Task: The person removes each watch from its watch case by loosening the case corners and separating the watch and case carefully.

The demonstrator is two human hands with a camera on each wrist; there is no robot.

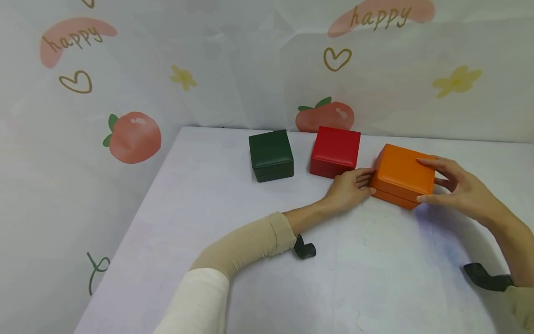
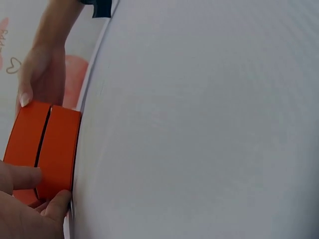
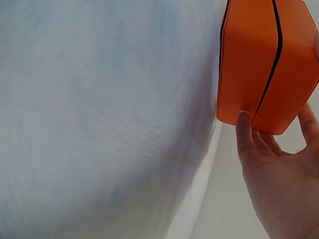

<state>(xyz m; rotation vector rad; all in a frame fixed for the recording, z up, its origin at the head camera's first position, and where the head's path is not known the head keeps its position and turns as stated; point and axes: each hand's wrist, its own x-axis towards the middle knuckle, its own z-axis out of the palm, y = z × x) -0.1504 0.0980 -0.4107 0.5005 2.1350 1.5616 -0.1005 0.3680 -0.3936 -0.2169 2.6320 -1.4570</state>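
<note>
- Orange box [image 1: 403,175] was located right of the red box [image 1: 335,152] and slightly nearer the person.
- Left hand [image 1: 347,189], just in front of the red box, held the near end between thumb and fingers.
- Right hand [image 1: 465,189], farthest right of the red box, gripped the opposite end, thumb and fingers spread wide.
- Green box [image 1: 271,156] stood left of the red box, untouched.
- Judged step: two-handed holding; the next move called for even pressure.

White table [image 1: 187,204] met a pale wall sheet [image 1: 233,55] along its far edge. Sheet bore printed reddish fruit [image 1: 135,138], yellow flowers [image 1: 457,82], brown "happy" lettering [image 1: 381,17].
</note>
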